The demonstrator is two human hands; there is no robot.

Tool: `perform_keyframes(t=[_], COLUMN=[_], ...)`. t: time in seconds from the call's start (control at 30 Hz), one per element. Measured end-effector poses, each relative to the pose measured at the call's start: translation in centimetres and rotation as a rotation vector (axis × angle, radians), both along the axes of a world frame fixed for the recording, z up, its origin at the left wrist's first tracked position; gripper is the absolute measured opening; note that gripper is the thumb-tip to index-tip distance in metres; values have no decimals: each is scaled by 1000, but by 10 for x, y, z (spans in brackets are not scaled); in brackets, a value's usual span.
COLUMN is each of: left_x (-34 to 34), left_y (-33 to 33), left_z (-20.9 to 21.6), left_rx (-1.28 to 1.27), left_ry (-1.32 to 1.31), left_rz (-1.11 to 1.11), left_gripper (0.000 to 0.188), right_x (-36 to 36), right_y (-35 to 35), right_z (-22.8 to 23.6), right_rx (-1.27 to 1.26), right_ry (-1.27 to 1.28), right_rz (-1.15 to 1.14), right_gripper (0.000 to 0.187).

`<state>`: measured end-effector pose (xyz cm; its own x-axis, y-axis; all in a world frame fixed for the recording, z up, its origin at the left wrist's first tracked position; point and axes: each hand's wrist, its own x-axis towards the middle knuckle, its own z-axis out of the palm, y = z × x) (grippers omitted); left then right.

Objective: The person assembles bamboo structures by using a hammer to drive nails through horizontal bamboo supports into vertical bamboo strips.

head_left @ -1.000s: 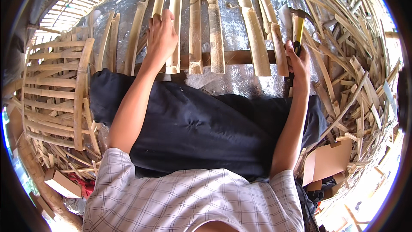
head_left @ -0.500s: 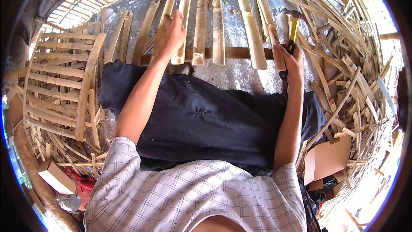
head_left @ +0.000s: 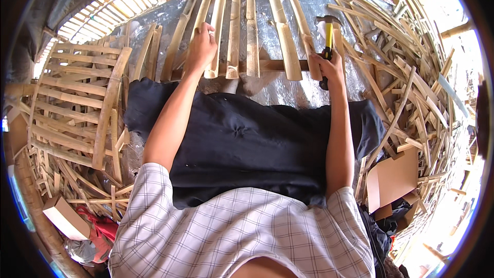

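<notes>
Several split bamboo slats [head_left: 252,36] lie side by side in front of me, their near ends over a brown crosspiece [head_left: 272,65]. My left hand [head_left: 202,49] is above the slats left of the middle, its fingers curled closed. Whether something small is between them is too fine to tell. On the right, my right hand [head_left: 330,67] is wrapped round the black grip of a claw hammer [head_left: 329,36], whose yellow shaft and dark head point away from me. That hand is beside the near ends of the rightmost slats.
Black cloth [head_left: 257,139] covers my lap. A bamboo slatted panel [head_left: 105,104] leans at the left. Loose bamboo strips [head_left: 411,92] are heaped along the right, near an open cardboard box [head_left: 393,180]. A small carton [head_left: 67,219] lies at the lower left.
My right hand and the hammer have shifted left. My left hand is slightly nearer to me, still closed. The view has also moved a little.
</notes>
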<state>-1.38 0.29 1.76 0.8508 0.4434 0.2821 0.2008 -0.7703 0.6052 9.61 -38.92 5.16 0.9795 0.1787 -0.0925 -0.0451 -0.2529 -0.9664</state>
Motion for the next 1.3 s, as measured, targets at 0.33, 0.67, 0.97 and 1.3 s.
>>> perform_keyframes(t=[0.33,0.67,0.97,1.3], left_x=[9,0,-20,-11], left_y=[11,-32,-90,-108], left_z=[-17,46,21,11], left_rx=[36,38,237,310], left_ry=[-213,81,28,55], left_rz=[-5,-178,-411,-357], left_gripper=[18,10,35,30], right_x=[4,-2,0,-3], right_y=[3,-7,0,0], right_z=[-16,-2,3,17], right_rx=[-96,27,-53,-37], right_ry=[0,172,144,210], right_rz=[23,-1,25,5], right_gripper=[25,27,30,28])
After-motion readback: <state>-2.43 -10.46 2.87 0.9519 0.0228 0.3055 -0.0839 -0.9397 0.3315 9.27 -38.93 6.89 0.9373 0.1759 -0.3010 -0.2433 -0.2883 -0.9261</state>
